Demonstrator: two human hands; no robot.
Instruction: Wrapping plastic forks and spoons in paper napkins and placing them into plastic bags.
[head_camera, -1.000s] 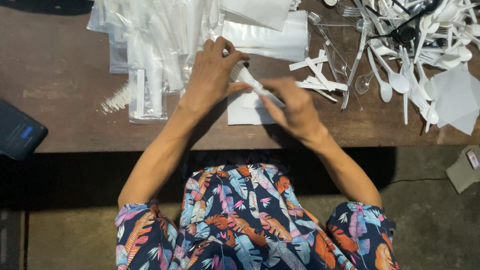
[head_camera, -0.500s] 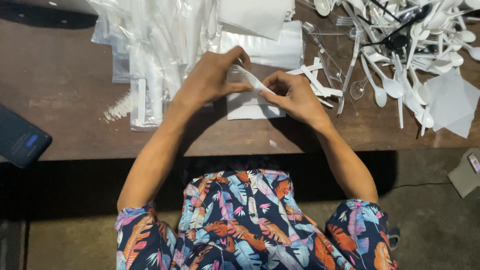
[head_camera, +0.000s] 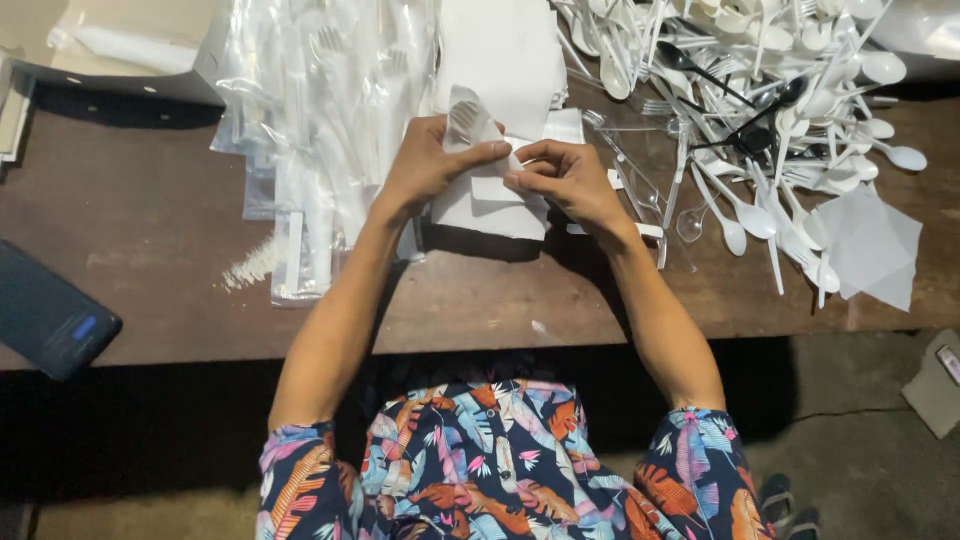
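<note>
- Clear sleeve (head_camera: 468, 118) with white cutlery inside is pinched by left hand (head_camera: 428, 165) grip.
- White napkin (head_camera: 500, 190) is pinched by right hand (head_camera: 566, 180) fingertips.
- Loose spoons (head_camera: 760, 90) are piled on table (head_camera: 150, 240), right side.

A clear plastic sleeve (head_camera: 470, 122) with white cutlery inside is gripped at the middle of the table, tilted, between the left hand (head_camera: 428, 165) and right hand (head_camera: 562, 177). To its left, a wide heap of sealed clear cutlery packets (head_camera: 320, 110) spreads toward the far edge; one long narrow packet (head_camera: 296, 255) lies nearest. At the far left corner sits an open cardboard box (head_camera: 110, 45), pale brown. On the near left edge rests a dark phone (head_camera: 48, 318), screen black with a small blue patch.
</note>
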